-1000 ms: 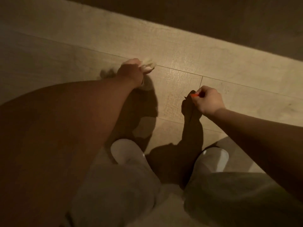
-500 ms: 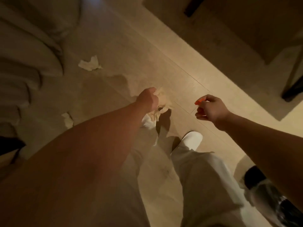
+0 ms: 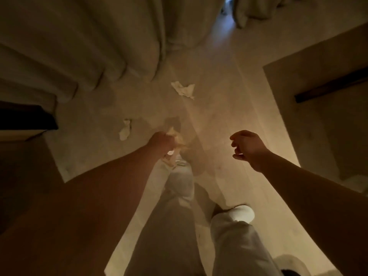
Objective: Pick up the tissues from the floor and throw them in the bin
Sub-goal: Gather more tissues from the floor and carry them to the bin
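Observation:
My left hand is shut on a bunch of crumpled pale tissues that stick out past its fingers and hang below it. On the pale wooden floor lie two more crumpled tissues: a larger one ahead of me and a smaller one just left of my left hand. My right hand hovers to the right at the same height, its fingers loosely curled and apart, with nothing visible in it. A pale round rim at the bottom right edge may be the bin; I cannot tell.
Long pale curtains hang down to the floor at the top left. A dark piece of furniture stands at the left edge, and a large low block at the right. My legs and a white slipper are below.
I have straightened up and turned left, so the curtains and both loose tissues now lie ahead. The left hand keeps its tissues. The small orange thing at my right fingertips no longer shows.

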`<action>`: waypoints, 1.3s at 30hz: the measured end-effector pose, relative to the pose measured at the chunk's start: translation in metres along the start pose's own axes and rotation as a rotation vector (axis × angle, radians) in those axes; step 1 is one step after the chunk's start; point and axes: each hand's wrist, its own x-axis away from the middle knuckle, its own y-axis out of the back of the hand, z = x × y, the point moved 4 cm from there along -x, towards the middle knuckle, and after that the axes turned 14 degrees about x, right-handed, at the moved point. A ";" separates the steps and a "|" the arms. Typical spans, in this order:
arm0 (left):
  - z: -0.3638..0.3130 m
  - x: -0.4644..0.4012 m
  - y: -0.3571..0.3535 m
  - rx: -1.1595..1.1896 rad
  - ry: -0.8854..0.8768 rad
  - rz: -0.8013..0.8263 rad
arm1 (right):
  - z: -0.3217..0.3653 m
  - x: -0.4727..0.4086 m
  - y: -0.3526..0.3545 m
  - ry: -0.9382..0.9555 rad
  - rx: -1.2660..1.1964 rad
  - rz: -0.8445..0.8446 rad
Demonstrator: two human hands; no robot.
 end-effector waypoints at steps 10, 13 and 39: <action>0.064 -0.077 0.146 0.241 0.176 -0.163 | 0.149 -0.070 -0.118 0.206 0.452 -0.036; 0.090 -0.105 0.150 0.237 0.219 -0.241 | 0.164 -0.107 -0.148 0.260 0.592 -0.014; 0.243 -0.487 0.101 0.084 0.337 -0.707 | 0.129 -0.536 -0.295 0.560 1.278 -0.380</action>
